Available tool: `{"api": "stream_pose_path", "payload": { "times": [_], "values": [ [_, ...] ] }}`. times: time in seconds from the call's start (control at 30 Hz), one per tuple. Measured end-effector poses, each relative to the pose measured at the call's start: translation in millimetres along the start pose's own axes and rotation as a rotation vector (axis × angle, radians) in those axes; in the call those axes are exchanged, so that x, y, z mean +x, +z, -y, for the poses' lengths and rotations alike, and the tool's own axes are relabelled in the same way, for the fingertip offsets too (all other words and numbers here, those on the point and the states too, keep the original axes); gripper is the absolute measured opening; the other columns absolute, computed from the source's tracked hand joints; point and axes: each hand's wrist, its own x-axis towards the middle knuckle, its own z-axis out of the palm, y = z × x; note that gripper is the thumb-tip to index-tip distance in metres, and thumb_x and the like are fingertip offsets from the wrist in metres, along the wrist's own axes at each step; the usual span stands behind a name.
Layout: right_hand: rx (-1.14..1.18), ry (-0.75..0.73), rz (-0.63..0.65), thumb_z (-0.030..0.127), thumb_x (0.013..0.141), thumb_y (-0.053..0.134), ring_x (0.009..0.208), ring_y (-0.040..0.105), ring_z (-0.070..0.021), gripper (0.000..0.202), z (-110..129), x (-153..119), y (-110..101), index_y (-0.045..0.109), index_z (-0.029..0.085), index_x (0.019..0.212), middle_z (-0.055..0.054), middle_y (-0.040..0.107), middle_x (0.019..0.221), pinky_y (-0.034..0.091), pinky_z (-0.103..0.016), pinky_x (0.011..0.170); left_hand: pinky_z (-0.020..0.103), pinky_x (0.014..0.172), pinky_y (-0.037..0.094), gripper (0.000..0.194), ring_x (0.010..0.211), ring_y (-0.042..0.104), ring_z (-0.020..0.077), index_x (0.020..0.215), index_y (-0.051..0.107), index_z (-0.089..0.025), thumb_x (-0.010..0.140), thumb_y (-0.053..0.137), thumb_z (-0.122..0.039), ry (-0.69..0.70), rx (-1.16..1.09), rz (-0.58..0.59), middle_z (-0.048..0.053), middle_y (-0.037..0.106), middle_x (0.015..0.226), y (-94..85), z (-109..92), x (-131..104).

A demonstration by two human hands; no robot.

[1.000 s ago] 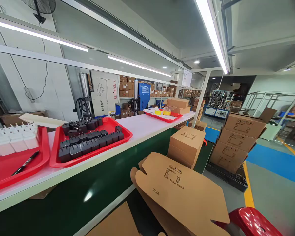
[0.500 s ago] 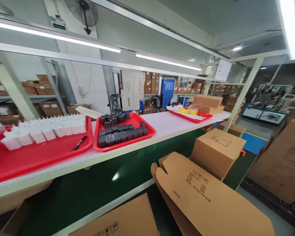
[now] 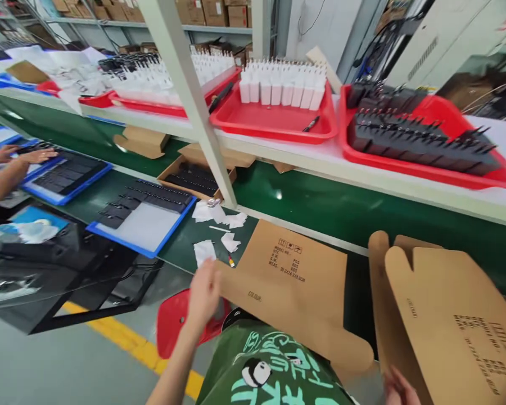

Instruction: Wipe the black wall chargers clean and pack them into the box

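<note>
A flat brown carton [image 3: 295, 275] with printed marks lies on the green bench in front of my body. My left hand [image 3: 206, 289] is at its left end, the fingers closed around or against the cardboard edge; the grip is partly blurred. Low on the right, my right hand [image 3: 398, 385] is near the bottom of a second folded carton [image 3: 451, 320]; its fingers are only partly visible, and whether they hold anything is unclear. White paper pieces [image 3: 204, 251] and a small red-and-yellow item [image 3: 231, 261] lie just beyond my left hand.
Red trays [image 3: 274, 126] of white and black adapters stand on the upper shelf. A blue-edged tray [image 3: 152, 225] of black parts lies on the left of the bench. At far left are a co-worker's hands [image 3: 37, 156]. A red stool [image 3: 172, 323] stands below my left arm.
The view has swung left and down. Both of my hands, the paper pieces and the co-worker's hands have come into view. More of the nearer carton now shows.
</note>
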Motion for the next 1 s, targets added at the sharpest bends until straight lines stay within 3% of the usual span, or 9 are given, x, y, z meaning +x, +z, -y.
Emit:
{"api": "stream_pose_path", "payload": {
  "times": [0.03, 0.1, 0.23, 0.37, 0.57, 0.67, 0.77, 0.87, 1.0],
  "values": [
    [-0.010, -0.005, -0.031, 0.055, 0.098, 0.016, 0.120, 0.061, -0.0387, 0.069, 11, 6, 7, 0.037, 0.020, 0.154, -0.020, 0.061, 0.128, 0.055, -0.059, 0.095, 0.048, 0.117, 0.041, 0.047, 0.141, 0.048, 0.0296, 0.142, 0.055, -0.021, 0.104, 0.037, -0.041, 0.077, 0.010, 0.062, 0.011, 0.053, 0.151, 15.2, -9, 4],
    [-0.071, -0.140, 0.031, 0.057, 0.094, 0.023, 0.139, 0.046, -0.0400, 0.078, 37, 21, 29, 0.042, 0.008, 0.151, -0.022, 0.048, 0.148, 0.041, -0.057, 0.115, 0.052, 0.121, 0.032, 0.055, 0.147, 0.040, 0.0327, 0.149, 0.049, -0.020, 0.101, 0.042, -0.046, 0.162, 0.034, 0.156, 0.011, 0.047, 0.157, 46.0, -26, 5],
    [-0.114, -0.181, 0.101, 0.063, 0.091, 0.021, 0.144, 0.038, -0.0439, 0.087, 76, 28, 83, 0.042, 0.003, 0.151, -0.023, 0.041, 0.154, 0.029, -0.063, 0.118, 0.060, 0.121, 0.028, 0.060, 0.148, 0.037, 0.0346, 0.152, 0.042, -0.019, 0.099, 0.052, -0.046, 0.195, 0.030, 0.268, 0.015, 0.039, 0.161, 86.0, -28, -9],
    [-0.118, -0.173, 0.102, 0.063, 0.093, 0.019, 0.150, 0.029, -0.0415, 0.087, 79, 13, 112, 0.036, 0.005, 0.154, -0.022, 0.033, 0.160, 0.024, -0.060, 0.120, 0.062, 0.119, 0.031, 0.055, 0.146, 0.038, 0.0343, 0.147, 0.047, -0.022, 0.097, 0.062, -0.040, 0.200, -0.056, 0.323, 0.013, 0.038, 0.160, 98.3, -9, -15],
    [-0.002, -0.117, 0.081, 0.070, 0.094, 0.022, 0.155, 0.014, -0.0402, 0.091, 66, 13, 124, 0.031, 0.004, 0.156, -0.024, 0.023, 0.164, 0.019, -0.061, 0.122, 0.063, 0.117, 0.033, 0.057, 0.144, 0.038, 0.0355, 0.148, 0.045, -0.023, 0.097, 0.062, -0.040, 0.128, -0.240, 0.353, 0.013, 0.035, 0.161, 96.3, 34, -4],
    [0.063, 0.027, 0.017, 0.068, 0.094, 0.042, 0.153, 0.017, -0.0406, 0.085, 53, 13, 123, 0.029, 0.012, 0.157, -0.021, 0.018, 0.165, 0.020, -0.064, 0.121, 0.065, 0.116, 0.033, 0.061, 0.146, 0.035, 0.0375, 0.151, 0.040, -0.023, 0.097, 0.061, -0.040, -0.007, -0.306, 0.332, 0.014, 0.030, 0.163, 91.0, 57, 0],
    [0.125, 0.232, 0.003, 0.052, 0.096, 0.059, 0.142, 0.039, -0.0356, 0.064, 40, 10, 118, 0.043, 0.018, 0.147, -0.016, 0.038, 0.156, 0.033, -0.062, 0.116, 0.061, 0.111, 0.042, 0.059, 0.139, 0.044, 0.0354, 0.148, 0.043, -0.022, 0.097, 0.062, -0.042, -0.072, -0.374, 0.386, 0.014, 0.037, 0.158, 90.3, 70, 2],
    [0.217, 0.355, 0.112, 0.044, 0.098, 0.061, 0.115, 0.061, -0.0256, 0.041, 33, 5, 115, 0.059, 0.016, 0.128, -0.010, 0.061, 0.129, 0.053, -0.049, 0.099, 0.056, 0.106, 0.048, 0.051, 0.130, 0.053, 0.0318, 0.142, 0.050, -0.021, 0.097, 0.062, -0.041, -0.090, -0.425, 0.465, 0.014, 0.047, 0.150, 95.7, 72, 5],
    [0.341, 0.435, 0.189, 0.043, 0.099, 0.061, 0.102, 0.066, -0.0214, 0.036, 34, 3, 114, 0.062, 0.015, 0.121, -0.008, 0.065, 0.118, 0.058, -0.041, 0.088, 0.055, 0.105, 0.049, 0.044, 0.126, 0.056, 0.0297, 0.135, 0.056, -0.019, 0.096, 0.064, -0.039, -0.074, -0.481, 0.528, 0.012, 0.053, 0.143, 107.7, 66, 3]
  ]
}}
